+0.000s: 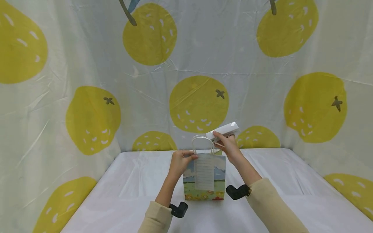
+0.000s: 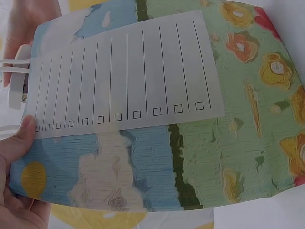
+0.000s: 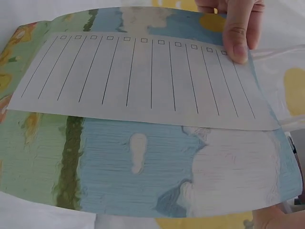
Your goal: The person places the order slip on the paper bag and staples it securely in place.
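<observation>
Nearest of the working parts, the left grip (image 1: pixel 180 163) pinches the near left top edge of the upright paper bag (image 1: pixel 220 183), its thumb laid over the lined sheet (image 1: pixel 204 171) on the bag's near face. Beyond it and to the right, the right grip (image 1: pixel 228 147) is closed around a white box-shaped piece (image 1: pixel 222 131), thumb on the near side. The relation that counts: the white piece lies above the bag's top right corner, just beside the white cord handle (image 1: pixel 202 137), its long axis slanting from a lower left end near the handle to a raised right end, so it runs across the bag's opening rather than down into it. The right hand is the nearer to it; the left is at the bag alone.

Counted from near to far: two beige sleeves (image 1: pixel 155 218), two black wrist devices (image 1: pixel 179 209), one desk (image 1: pixel 253 216) under white cloth, one bag, one sheet with eleven small squares, one white piece. Whether the handle is one loop or two overlapping, I cannot tell. Farthest, the hanging backdrop (image 1: pixel 247 81) shows ten yellow fruits (image 1: pixel 199 106), several cut off.
</observation>
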A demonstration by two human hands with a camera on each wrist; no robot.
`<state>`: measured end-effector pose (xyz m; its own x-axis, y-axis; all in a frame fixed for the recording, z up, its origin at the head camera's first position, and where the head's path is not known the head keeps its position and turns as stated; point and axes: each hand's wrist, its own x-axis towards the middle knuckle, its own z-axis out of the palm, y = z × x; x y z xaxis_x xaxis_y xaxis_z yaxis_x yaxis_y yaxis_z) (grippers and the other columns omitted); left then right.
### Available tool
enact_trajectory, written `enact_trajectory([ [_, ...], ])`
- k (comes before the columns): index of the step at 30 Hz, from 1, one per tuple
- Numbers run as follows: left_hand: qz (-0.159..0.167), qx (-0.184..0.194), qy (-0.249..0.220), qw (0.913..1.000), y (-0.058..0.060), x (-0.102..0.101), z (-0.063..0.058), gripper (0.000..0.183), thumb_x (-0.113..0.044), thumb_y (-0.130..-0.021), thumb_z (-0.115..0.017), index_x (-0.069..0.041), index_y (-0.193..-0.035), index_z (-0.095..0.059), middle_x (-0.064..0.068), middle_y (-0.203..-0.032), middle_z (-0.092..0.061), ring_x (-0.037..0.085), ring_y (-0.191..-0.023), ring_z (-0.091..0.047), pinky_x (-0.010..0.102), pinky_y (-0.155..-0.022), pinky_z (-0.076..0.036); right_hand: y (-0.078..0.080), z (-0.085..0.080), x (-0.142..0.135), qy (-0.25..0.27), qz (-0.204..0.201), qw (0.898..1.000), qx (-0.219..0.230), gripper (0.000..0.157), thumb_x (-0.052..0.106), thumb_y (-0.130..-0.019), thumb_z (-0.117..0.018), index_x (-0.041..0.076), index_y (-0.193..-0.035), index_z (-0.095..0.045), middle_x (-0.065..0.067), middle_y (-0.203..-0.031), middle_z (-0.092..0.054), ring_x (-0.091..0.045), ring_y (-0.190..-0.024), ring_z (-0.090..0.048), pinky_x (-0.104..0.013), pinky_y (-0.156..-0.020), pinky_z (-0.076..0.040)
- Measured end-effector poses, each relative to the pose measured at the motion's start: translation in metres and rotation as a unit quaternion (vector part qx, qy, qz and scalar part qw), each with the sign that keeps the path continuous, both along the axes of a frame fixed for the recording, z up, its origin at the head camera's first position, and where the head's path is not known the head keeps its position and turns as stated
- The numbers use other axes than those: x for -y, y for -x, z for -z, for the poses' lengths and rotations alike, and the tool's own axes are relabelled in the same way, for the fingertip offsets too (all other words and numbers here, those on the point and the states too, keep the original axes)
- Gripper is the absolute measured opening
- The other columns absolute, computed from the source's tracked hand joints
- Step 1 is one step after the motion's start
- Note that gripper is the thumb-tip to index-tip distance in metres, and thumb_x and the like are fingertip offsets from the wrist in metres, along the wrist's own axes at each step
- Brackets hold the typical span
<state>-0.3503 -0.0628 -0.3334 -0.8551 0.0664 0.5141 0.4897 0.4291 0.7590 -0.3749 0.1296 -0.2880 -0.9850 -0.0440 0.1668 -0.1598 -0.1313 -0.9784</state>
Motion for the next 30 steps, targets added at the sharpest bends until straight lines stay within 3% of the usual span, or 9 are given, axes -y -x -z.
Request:
enact_trajectory([
  [7, -0.022, -0.015, -0.002, 0.9996, 0.001, -0.002, 0.001, 0.023, -0.02, -0.072, -0.074, -0.004, -0.088, -0.074, 0.011, -0.089, -0.071, 0.024, -0.086, -0.067, 0.031, -0.071, -0.054, -0.005, 0.001, -0.001, -0.07, -0.002, 0.998, 0.001, 0.06, 0.028, -0.09, -0.055, 0.002, -0.128, -0.018, -0.007, -0.111, -0.046, -0.004, -0.085, -0.06, -0.038, -0.09, -0.049],
  [12, -0.03, -0.028, 0.002, 0.9992, 0.001, -0.003, 0.001, 0.023, -0.02, -0.072, -0.073, -0.004, -0.089, -0.074, 0.011, -0.089, -0.071, 0.024, -0.086, -0.067, 0.032, -0.072, -0.054, -0.007, 0.001, -0.002, -0.11, -0.021, 0.994, -0.003, 0.065, 0.029, -0.09, -0.054, 0.0, -0.131, -0.013, -0.02, -0.125, -0.039, -0.029, -0.112, -0.054, -0.04, -0.092, -0.047],
  [15, -0.029, -0.032, 0.004, 0.9991, 0.001, -0.004, 0.001, 0.024, -0.02, -0.072, -0.073, -0.004, -0.09, -0.073, 0.012, -0.089, -0.071, 0.024, -0.087, -0.067, 0.032, -0.072, -0.054, -0.008, -0.001, -0.001, -0.134, -0.035, 0.99, -0.006, 0.067, 0.027, -0.09, -0.054, -0.002, -0.132, -0.011, -0.025, -0.13, -0.034, -0.038, -0.12, -0.046, -0.042, -0.095, -0.045],
  [22, -0.023, -0.035, -0.001, 0.9991, 0.001, -0.004, 0.001, 0.023, -0.019, -0.072, -0.073, -0.003, -0.09, -0.073, 0.012, -0.089, -0.071, 0.025, -0.086, -0.067, 0.031, -0.071, -0.054, -0.015, -0.007, 0.001, -0.192, -0.055, 0.98, -0.014, 0.066, 0.023, -0.089, -0.056, -0.002, -0.132, -0.014, -0.025, -0.132, -0.034, -0.039, -0.121, -0.044, -0.048, -0.1, -0.038],
  [30, -0.021, -0.024, -0.005, 0.9995, 0.001, -0.004, 0.003, 0.025, -0.02, -0.073, -0.073, -0.003, -0.092, -0.073, 0.012, -0.09, -0.071, 0.024, -0.086, -0.067, 0.032, -0.072, -0.054, -0.019, -0.008, 0.003, -0.245, -0.063, 0.967, -0.031, 0.069, 0.024, -0.087, -0.06, -0.001, -0.133, -0.014, -0.027, -0.135, -0.032, -0.04, -0.123, -0.04, -0.05, -0.098, -0.039],
])
